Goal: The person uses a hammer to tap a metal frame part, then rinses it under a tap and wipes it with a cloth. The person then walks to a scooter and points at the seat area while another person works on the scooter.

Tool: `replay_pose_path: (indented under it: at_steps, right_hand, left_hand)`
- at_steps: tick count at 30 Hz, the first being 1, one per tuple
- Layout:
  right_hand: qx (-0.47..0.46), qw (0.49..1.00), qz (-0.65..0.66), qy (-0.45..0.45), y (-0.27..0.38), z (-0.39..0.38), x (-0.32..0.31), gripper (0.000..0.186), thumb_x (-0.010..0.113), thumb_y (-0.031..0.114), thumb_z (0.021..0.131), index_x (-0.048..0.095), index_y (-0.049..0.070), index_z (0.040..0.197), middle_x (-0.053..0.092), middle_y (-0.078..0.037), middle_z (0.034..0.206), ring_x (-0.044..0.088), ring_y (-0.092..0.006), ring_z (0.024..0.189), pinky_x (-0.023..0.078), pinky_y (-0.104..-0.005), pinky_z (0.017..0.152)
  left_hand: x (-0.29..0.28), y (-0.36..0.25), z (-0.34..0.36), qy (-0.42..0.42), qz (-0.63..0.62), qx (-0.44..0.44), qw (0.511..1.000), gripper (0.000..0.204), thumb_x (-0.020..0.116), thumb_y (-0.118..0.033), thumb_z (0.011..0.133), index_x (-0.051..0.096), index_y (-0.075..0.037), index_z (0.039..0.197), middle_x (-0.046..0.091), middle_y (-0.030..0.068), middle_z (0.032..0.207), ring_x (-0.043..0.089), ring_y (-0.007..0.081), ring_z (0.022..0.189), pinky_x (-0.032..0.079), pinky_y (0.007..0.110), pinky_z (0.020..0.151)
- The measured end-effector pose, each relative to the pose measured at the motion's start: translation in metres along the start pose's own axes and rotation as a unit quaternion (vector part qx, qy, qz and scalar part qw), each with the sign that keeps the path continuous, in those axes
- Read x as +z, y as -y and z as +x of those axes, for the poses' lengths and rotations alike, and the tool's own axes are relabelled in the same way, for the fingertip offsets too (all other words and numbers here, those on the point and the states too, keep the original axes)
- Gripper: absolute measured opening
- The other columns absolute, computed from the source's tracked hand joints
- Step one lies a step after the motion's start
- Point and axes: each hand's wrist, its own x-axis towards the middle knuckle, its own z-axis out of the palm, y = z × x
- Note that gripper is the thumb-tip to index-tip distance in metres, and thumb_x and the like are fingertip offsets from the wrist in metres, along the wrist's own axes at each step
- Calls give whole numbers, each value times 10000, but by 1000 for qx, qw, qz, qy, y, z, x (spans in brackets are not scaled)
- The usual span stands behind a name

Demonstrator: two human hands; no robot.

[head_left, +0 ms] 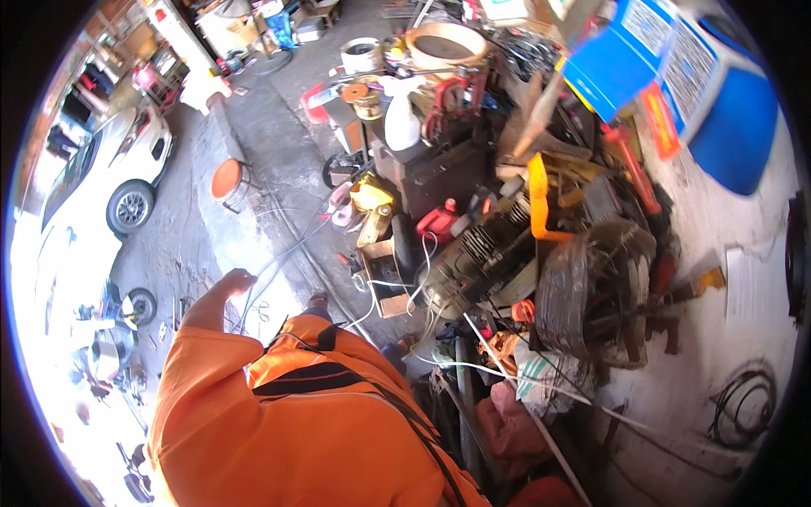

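Note:
My left hand (238, 281) is out beside my orange-clad body (287, 422), above the pale concrete, with its fingers curled; whether they grip anything is too small to make out. Thin cables (292, 252) run close by it toward the heap. An orange-topped stool (226, 179) stands beyond the hand. To its right are a wooden box (385, 298) with a white cord, yellow containers (372, 194) and a red jug (437, 222). My right hand is not in view. My shoes show below.
A white car (144, 135) stands at left, with a wheel (140, 307) lying nearer. A large heap at right holds tubs (445, 46), a white spray bottle (400, 118), rusty springs (478, 242) and a wire coil (591, 296). Sacks (541, 380) and pipes lie beside me. A blue board (726, 144) hangs upper right.

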Motion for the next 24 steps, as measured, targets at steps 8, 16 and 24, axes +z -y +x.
replay_pose_path:
  at_steps: [8, 16, 24]
  right_hand:
    - [-55, 989, -53, 126, 61, -31, 82, 581, 559, 200, 848, 383, -58, 1337, 465, -278, 1284, 449, -417, 1177, 376, -450, 994]
    - [-147, 963, -173, 145, 161, -9, 123, 601, 578, 197, 829, 383, -67, 1333, 456, -287, 1285, 438, -425, 1186, 369, -456, 1000]
    - [-292, 916, -264, 81, 274, 19, 161, 622, 598, 194, 810, 383, -76, 1328, 448, -296, 1286, 428, -433, 1196, 362, -463, 1005]
  left_hand:
    - [29, 24, -66, 37, -71, -180, 980, 585, 496, -627, 805, 685, -143, 1074, 658, 95, 1105, 592, 287, 1067, 415, 440, 943]
    - [78, 112, -80, 134, -211, -378, 891, 768, 351, -657, 869, 455, -73, 1356, 398, 133, 1437, 277, 388, 1358, 226, 487, 1093]
    - [96, 244, -33, 7, -264, -403, 876, 513, 463, -564, 852, 664, -164, 1104, 595, 124, 1223, 477, 393, 1192, 390, 501, 979]
